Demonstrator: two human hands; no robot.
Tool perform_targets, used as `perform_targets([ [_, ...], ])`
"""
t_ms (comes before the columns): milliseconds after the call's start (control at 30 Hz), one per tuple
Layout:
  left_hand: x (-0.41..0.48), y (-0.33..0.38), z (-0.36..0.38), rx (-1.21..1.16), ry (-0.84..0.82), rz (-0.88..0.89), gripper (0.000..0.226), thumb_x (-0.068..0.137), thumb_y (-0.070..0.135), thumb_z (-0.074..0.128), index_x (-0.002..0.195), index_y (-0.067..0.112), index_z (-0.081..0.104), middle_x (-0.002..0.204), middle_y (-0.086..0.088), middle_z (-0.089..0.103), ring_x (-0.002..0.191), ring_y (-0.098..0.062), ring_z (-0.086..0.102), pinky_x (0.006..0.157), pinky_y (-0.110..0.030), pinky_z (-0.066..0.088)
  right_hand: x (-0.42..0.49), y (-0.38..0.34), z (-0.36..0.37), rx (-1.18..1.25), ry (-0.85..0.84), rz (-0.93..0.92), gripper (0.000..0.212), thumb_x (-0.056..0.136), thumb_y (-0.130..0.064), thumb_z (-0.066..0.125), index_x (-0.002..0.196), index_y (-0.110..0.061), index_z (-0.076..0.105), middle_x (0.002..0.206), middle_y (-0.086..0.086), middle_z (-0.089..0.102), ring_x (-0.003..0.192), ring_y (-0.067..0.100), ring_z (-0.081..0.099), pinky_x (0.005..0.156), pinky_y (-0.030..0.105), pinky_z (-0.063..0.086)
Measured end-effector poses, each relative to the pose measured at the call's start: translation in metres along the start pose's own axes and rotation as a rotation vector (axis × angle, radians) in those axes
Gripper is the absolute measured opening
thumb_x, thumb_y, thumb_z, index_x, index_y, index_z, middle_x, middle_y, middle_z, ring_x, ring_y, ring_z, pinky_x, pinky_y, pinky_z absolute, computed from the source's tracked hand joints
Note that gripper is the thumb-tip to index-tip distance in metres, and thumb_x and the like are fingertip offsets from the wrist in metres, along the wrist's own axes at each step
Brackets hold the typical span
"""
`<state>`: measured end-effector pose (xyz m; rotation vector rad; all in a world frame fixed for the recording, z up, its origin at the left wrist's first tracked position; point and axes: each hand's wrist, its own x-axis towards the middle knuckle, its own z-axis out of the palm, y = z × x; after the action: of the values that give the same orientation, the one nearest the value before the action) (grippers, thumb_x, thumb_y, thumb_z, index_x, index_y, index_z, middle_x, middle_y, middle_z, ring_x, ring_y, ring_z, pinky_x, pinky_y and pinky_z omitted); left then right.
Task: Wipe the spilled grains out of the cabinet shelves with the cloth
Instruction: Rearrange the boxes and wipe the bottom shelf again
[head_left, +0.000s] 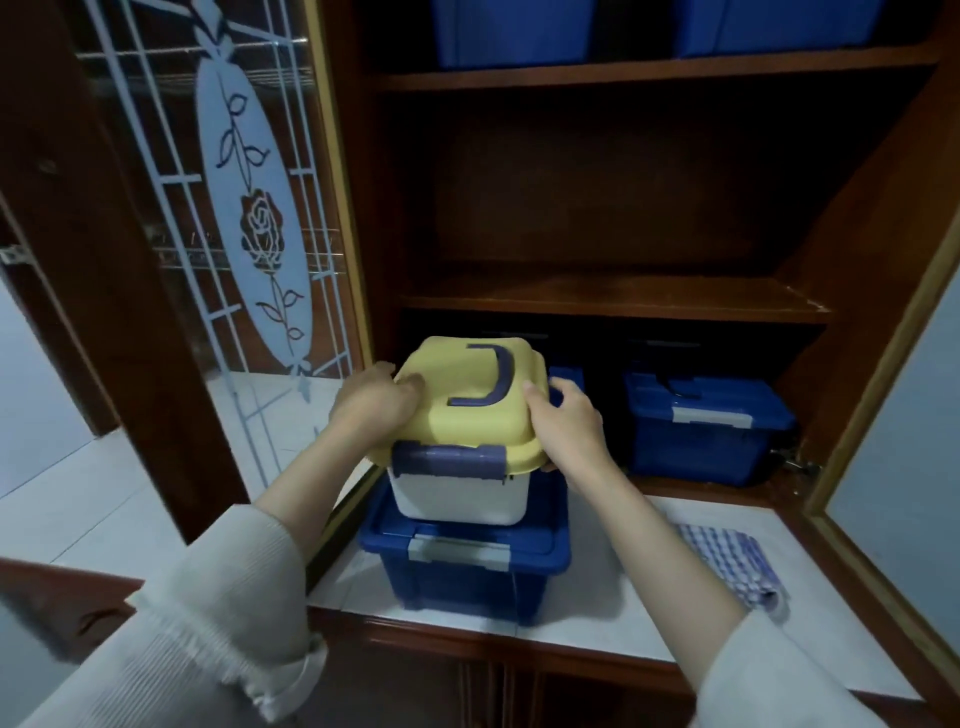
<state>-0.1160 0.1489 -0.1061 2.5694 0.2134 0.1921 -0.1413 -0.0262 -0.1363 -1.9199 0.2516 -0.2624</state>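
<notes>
A white box with a yellow lid (457, 415) sits on top of a blue storage box (467, 561) on the white tiled counter (597, 597). My left hand (371, 402) grips the lid's left edge and my right hand (566, 421) grips its right edge. A blue-and-white checked cloth (732, 564) lies folded on the counter to the right, apart from both hands. The middle wooden shelf (613, 301) of the cabinet stands bare and dark; no grains are discernible on it.
Another blue box (706, 426) stands in the bottom compartment at the right, and a further one hides behind the yellow lid. Two blue bins (514, 31) fill the top shelf. The glass cabinet door (218, 218) with a rose pattern hangs open at the left.
</notes>
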Motion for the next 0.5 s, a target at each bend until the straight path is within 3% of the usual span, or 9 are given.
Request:
perform_targets([
  [100,-0.005,-0.009,-0.006,-0.132,-0.117,-0.142,0.059,0.094,0.052,0.038,0.133,0.007,0.044,0.129,-0.016,0.051,0.113,-0.033,0.052,0.083,-0.038,0.045,-0.003,-0.001,0.008,0.043,0.059,0.066,0.035,0.096,-0.040,0.044,0.110,-0.011,0.059,0.101,0.006,0.061,0.091,0.025,0.059,0.083,0.040,0.052],
  [200,-0.010,-0.012,-0.009,-0.371,-0.099,-0.143,0.053,0.094,0.050,0.041,0.118,0.005,0.053,0.112,-0.015,0.058,0.101,-0.030,0.056,0.085,-0.036,0.046,-0.007,-0.001,0.017,0.207,0.186,0.076,0.028,0.098,-0.019,0.040,0.114,-0.009,0.061,0.095,0.002,0.058,0.082,0.017,0.054,0.075,0.032,0.046],
  [267,-0.013,-0.008,-0.012,-0.509,-0.033,-0.117,0.044,0.094,0.047,0.042,0.110,0.008,0.054,0.103,-0.011,0.057,0.095,-0.028,0.054,0.085,-0.035,0.044,-0.009,-0.007,0.016,0.314,0.268,0.070,0.030,0.097,-0.013,0.041,0.120,-0.009,0.060,0.096,-0.002,0.058,0.084,0.014,0.054,0.080,0.031,0.047],
  [333,-0.012,-0.001,-0.017,-0.622,0.024,-0.089,0.038,0.093,0.044,0.044,0.111,0.012,0.055,0.099,-0.008,0.056,0.091,-0.025,0.052,0.078,-0.032,0.041,-0.008,-0.016,0.011,0.352,0.313,0.017,0.032,0.097,-0.013,0.043,0.124,-0.010,0.059,0.103,-0.001,0.062,0.089,0.015,0.057,0.087,0.034,0.049],
  [400,-0.005,0.009,-0.024,-0.721,0.062,-0.041,0.038,0.092,0.043,0.045,0.115,0.014,0.057,0.096,-0.005,0.058,0.088,-0.022,0.053,0.072,-0.031,0.038,0.000,-0.030,0.003,0.377,0.346,-0.045,0.032,0.096,-0.014,0.045,0.124,-0.010,0.059,0.090,-0.006,0.063,0.084,0.012,0.058,0.088,0.036,0.051],
  [500,0.013,0.026,-0.029,-0.879,0.118,0.013,0.043,0.091,0.045,0.047,0.121,0.015,0.056,0.109,-0.006,0.061,0.099,-0.024,0.056,0.082,-0.035,0.044,0.024,-0.055,-0.008,0.441,0.337,-0.102,0.032,0.095,-0.012,0.047,0.124,-0.010,0.059,0.079,-0.009,0.062,0.085,0.019,0.063,0.088,0.044,0.051],
])
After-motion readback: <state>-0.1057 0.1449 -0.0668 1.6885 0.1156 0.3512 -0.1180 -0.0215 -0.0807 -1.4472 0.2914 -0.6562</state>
